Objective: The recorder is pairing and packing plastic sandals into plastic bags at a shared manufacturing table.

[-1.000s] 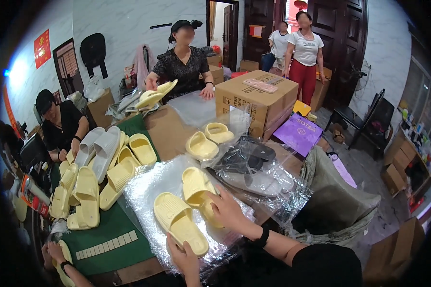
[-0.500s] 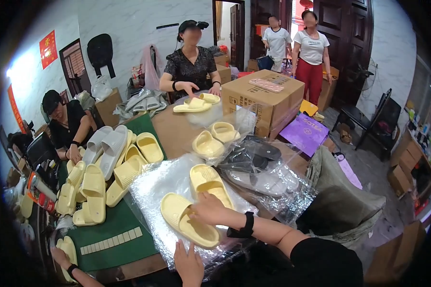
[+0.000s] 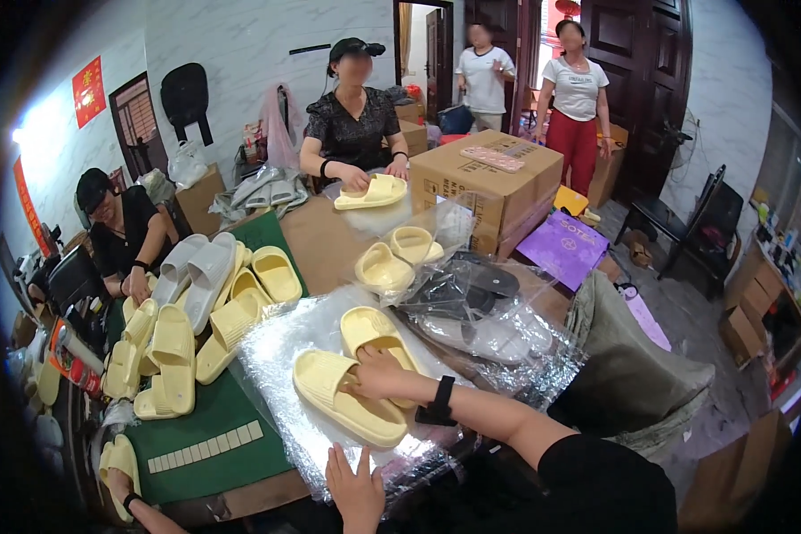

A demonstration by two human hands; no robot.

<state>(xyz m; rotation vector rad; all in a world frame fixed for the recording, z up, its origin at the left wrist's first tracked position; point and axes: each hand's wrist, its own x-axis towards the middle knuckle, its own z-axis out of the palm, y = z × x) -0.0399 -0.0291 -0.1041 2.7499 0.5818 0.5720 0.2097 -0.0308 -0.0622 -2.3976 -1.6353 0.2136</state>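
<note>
A pair of pale yellow slippers lies slanted on a stack of clear plastic bags (image 3: 271,343). My right hand (image 3: 381,374) reaches over the far slipper (image 3: 378,325) and has its fingers tucked into the opening of the near slipper (image 3: 325,383), gripping it; the fingertips are hidden under the strap. The two slippers lie side by side, overlapping a little. My left hand (image 3: 356,489) rests at the front edge of the bags, fingers spread, holding nothing, just below the near slipper's heel.
Yellow and grey slippers (image 3: 173,343) crowd the green mat (image 3: 205,409) at left. Bagged slippers (image 3: 485,329) and a cardboard box (image 3: 485,182) stand beyond. Co-workers handle slippers at left, lower left (image 3: 120,485) and opposite (image 3: 356,178). A grey sack (image 3: 636,365) hangs at right.
The slippers under my right hand have shifted slightly left and away from me, closer together. The opposite co-worker's slippers are now stacked together. A lower-left co-worker's hand has gone into a slipper.
</note>
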